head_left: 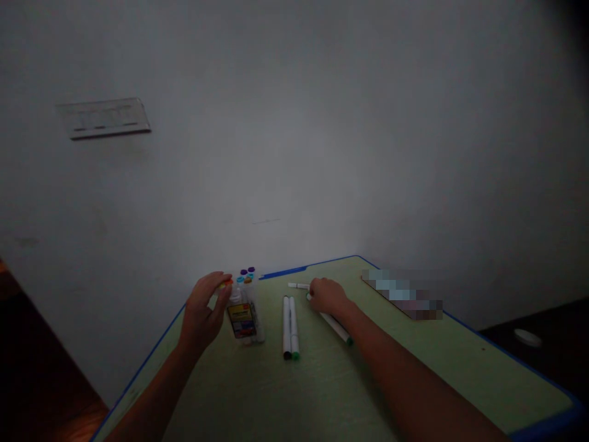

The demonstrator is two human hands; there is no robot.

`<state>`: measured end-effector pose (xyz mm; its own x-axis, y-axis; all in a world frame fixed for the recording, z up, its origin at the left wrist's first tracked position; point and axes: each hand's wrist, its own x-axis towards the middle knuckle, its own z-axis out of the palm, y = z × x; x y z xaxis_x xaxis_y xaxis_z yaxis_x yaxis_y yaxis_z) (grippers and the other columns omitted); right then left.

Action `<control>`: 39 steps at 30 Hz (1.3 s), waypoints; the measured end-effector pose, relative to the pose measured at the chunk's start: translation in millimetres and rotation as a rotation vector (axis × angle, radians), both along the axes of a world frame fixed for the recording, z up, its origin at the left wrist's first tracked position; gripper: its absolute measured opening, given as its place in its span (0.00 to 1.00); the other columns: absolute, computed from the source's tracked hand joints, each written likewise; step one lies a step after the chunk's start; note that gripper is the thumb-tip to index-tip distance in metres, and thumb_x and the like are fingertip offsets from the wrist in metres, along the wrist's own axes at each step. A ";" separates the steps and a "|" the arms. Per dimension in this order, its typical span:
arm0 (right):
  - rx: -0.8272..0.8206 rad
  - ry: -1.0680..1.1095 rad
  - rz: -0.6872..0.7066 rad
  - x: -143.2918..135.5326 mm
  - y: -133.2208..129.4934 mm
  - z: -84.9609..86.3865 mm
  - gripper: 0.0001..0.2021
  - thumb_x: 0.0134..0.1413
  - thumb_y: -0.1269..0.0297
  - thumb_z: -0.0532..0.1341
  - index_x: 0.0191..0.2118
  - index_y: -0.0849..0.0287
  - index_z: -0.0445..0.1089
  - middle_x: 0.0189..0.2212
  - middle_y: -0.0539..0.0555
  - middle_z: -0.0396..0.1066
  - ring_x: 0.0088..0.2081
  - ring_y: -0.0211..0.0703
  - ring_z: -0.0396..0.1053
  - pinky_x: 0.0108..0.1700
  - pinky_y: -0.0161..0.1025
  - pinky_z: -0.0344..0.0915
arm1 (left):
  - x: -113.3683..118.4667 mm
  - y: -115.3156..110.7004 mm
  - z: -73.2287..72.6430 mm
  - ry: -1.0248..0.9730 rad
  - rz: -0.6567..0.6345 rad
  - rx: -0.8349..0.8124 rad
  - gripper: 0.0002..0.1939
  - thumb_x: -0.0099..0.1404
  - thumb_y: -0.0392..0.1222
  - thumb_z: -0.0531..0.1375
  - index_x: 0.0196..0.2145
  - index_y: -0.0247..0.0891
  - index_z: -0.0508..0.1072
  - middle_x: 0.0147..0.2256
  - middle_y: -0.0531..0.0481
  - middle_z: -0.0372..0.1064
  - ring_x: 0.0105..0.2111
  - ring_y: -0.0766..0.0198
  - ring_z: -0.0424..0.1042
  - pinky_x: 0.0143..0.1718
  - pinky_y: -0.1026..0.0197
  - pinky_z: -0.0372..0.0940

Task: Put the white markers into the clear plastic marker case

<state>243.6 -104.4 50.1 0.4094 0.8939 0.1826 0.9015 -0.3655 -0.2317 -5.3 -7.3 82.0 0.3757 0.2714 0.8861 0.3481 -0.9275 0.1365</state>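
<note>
Box: one, clear, dark label on its front; stands on the table with markers in it, and serves as landmark.

Step in hand, as judged: sorting markers at the box, left hand at its top, right hand at the loose ones. The next move seems to call for a sure pinch on one marker and a steady box.

Left hand: one, at the box's upper left; thumb and fingers bent about an orange cap. Whether they grip it or merely touch cannot be told.

Right hand: one, well right of the box; fingers curled downward over the markers there. Whether they pinch one cannot be told.

Caps showing at the box's top: purple caps, two; light-blue caps, two; brown cap, one. Others too dim to count.

Loose markers, four visible, all right of the box: black-ended marker, one, nearest it; green-ended marker, one, alongside; slanting marker, one, partly beneath the right hand; white marker, one, its end showing at the fingers.
</note>
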 end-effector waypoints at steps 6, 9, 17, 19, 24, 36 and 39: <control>-0.056 -0.024 0.028 -10.7 -2.3 -0.6 0.13 0.46 0.69 0.57 0.41 0.62 0.69 0.40 0.65 0.71 0.43 0.50 0.69 0.41 0.41 0.63 | 1.0 -1.3 1.2 0.005 -0.013 0.006 0.13 0.62 0.43 0.51 0.40 0.35 0.68 0.41 0.44 0.67 0.44 0.62 0.65 0.47 0.56 0.61; -0.063 -0.029 0.031 -13.8 -2.6 -1.0 0.13 0.47 0.67 0.57 0.41 0.61 0.69 0.40 0.64 0.71 0.43 0.49 0.69 0.41 0.40 0.62 | 0.8 -1.1 0.7 0.015 -0.016 0.020 0.13 0.62 0.41 0.51 0.41 0.35 0.68 0.41 0.44 0.67 0.44 0.62 0.65 0.48 0.56 0.61; 0.001 -0.039 -0.021 -4.9 -0.8 3.6 0.13 0.49 0.66 0.54 0.39 0.62 0.69 0.39 0.63 0.71 0.41 0.51 0.69 0.39 0.41 0.63 | 0.3 -2.2 0.3 0.033 -0.020 0.037 0.13 0.62 0.40 0.51 0.42 0.33 0.67 0.42 0.43 0.66 0.45 0.62 0.64 0.47 0.56 0.60; 0.024 -0.039 -0.055 0.4 -0.6 4.6 0.13 0.50 0.66 0.52 0.39 0.62 0.69 0.39 0.63 0.71 0.42 0.51 0.69 0.39 0.42 0.63 | 0.0 -2.2 0.4 0.040 -0.019 0.028 0.12 0.62 0.40 0.51 0.42 0.34 0.66 0.42 0.43 0.65 0.45 0.62 0.63 0.48 0.55 0.60; 0.046 -0.017 -0.111 10.8 -1.1 4.6 0.13 0.50 0.64 0.53 0.39 0.62 0.69 0.39 0.62 0.71 0.42 0.51 0.69 0.39 0.41 0.63 | 0.1 -3.1 0.4 0.043 -0.016 0.024 0.13 0.62 0.41 0.51 0.42 0.35 0.66 0.41 0.43 0.65 0.44 0.62 0.64 0.47 0.56 0.61; -0.068 0.054 -0.126 31.6 2.5 -9.3 0.13 0.45 0.62 0.56 0.38 0.61 0.69 0.40 0.62 0.71 0.41 0.52 0.70 0.37 0.41 0.64 | 0.3 0.0 0.7 0.039 -0.028 0.042 0.13 0.62 0.40 0.51 0.42 0.34 0.66 0.41 0.43 0.66 0.44 0.62 0.64 0.47 0.57 0.61; -0.089 0.060 -0.108 29.6 2.8 -11.0 0.13 0.45 0.63 0.57 0.39 0.61 0.69 0.40 0.62 0.72 0.41 0.51 0.70 0.36 0.40 0.64 | 0.3 -0.3 0.9 0.042 -0.016 0.022 0.13 0.61 0.41 0.51 0.42 0.34 0.67 0.41 0.43 0.66 0.44 0.62 0.64 0.47 0.57 0.61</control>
